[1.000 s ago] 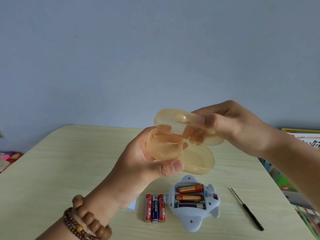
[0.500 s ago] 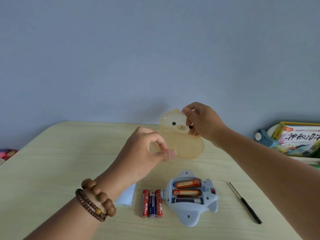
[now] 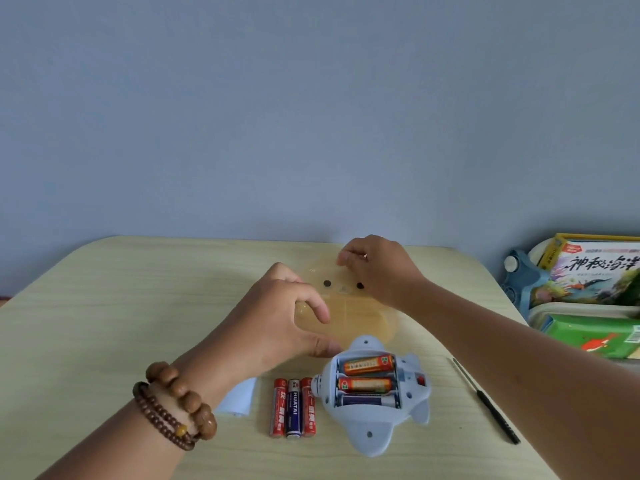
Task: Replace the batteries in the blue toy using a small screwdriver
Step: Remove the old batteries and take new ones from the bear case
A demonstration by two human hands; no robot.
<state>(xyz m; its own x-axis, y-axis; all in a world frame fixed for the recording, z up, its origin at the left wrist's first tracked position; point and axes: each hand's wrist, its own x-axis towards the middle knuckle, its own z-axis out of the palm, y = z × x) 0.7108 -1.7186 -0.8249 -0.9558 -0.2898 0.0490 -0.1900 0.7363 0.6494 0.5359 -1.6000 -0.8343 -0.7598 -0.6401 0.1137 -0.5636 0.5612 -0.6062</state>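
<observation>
The blue toy (image 3: 372,427) lies upside down near the table's front, its battery bay open with three batteries (image 3: 369,375) inside. Three loose batteries (image 3: 293,407) lie side by side just left of it. A small black screwdriver (image 3: 491,408) rests to its right. Behind the toy a translucent amber bear-face case (image 3: 349,317) lies on the table. My left hand (image 3: 284,323) grips the case's near left edge. My right hand (image 3: 377,271) pinches its far edge.
A pale blue cover piece (image 3: 239,398) lies partly under my left wrist. Picture books and boxes (image 3: 588,292) are stacked off the table's right side beside a blue toy. The wooden table (image 3: 104,323) meets a blue wall behind.
Both hands have lowered the amber case from mid-air down onto the table behind the toy, and its lid now lies closed and flat.
</observation>
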